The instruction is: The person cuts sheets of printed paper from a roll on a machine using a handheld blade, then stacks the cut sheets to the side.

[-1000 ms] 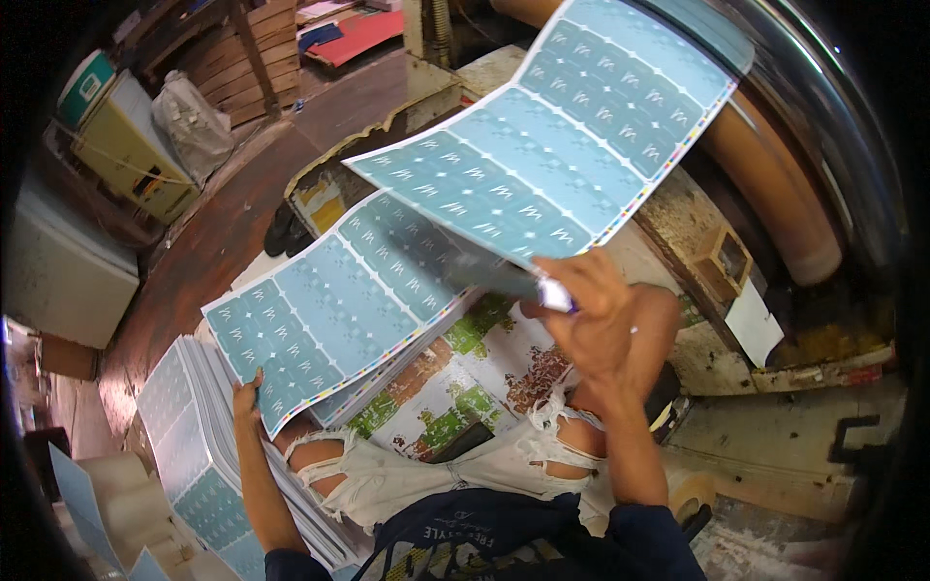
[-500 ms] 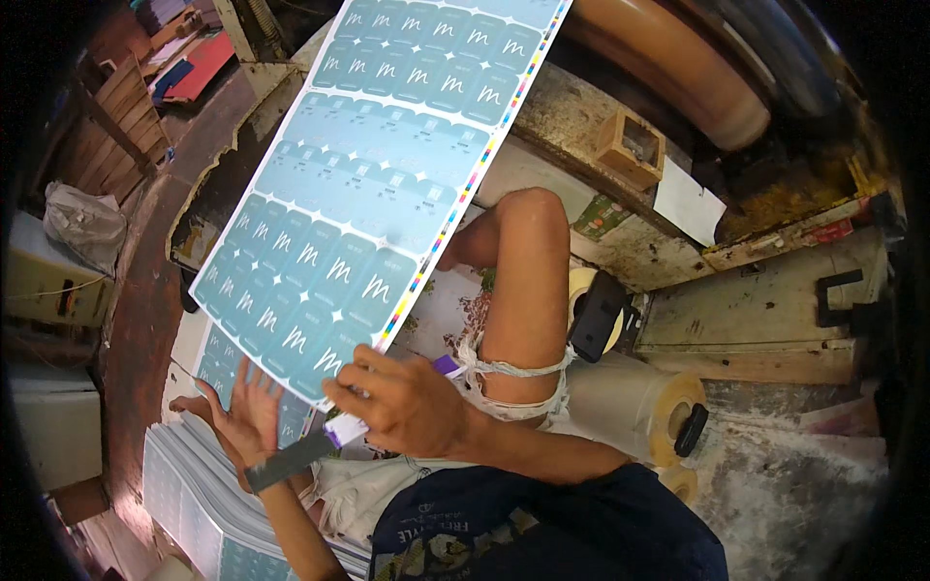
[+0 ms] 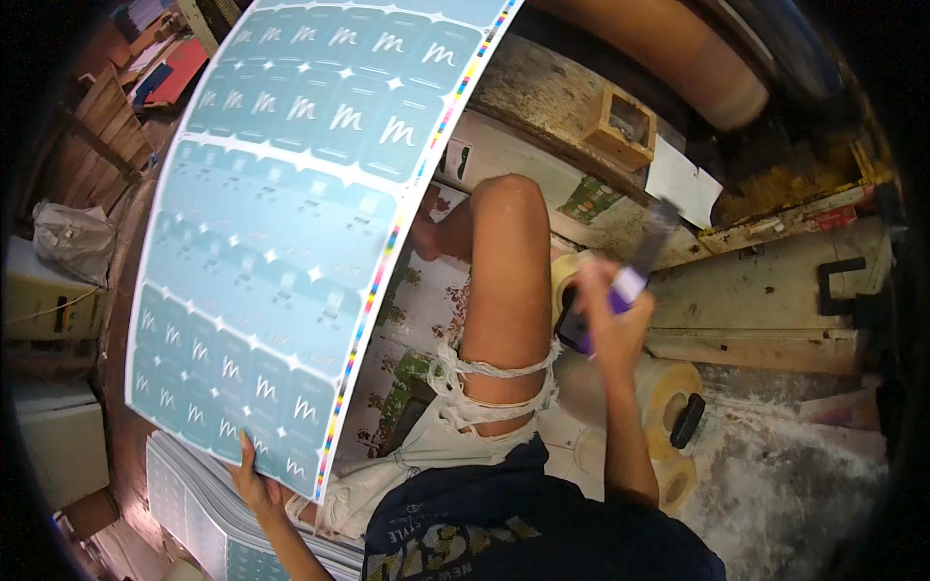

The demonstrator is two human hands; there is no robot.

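Observation:
A large printed sheet (image 3: 276,218), teal and light blue with repeated white script letters and a coloured strip along one edge, slants across the left of the head view. My left hand (image 3: 256,484) grips its lower edge, the thumb on top and the fingers hidden underneath. Off to the right, above the rolls, my right hand (image 3: 614,329) is closed round a tool with a purple and white handle (image 3: 628,285). Its flat dark blade points up and away, blurred by motion. Below the sheet, a thick stack of printed sheets (image 3: 194,499) lies at my lower left.
Rolls of clear film (image 3: 668,412) lie to the right of my bare knee (image 3: 509,290), a black clip-like piece (image 3: 688,420) on one end. A small wooden box (image 3: 620,126) and white paper (image 3: 682,186) sit on the machine ledge. A large brown roller (image 3: 668,58) spans the top.
My right hand has left the sheet's lower corner and swung right and away with the tool. My left hand, open beneath the sheet before, now grips its edge. The sheet has shifted left.

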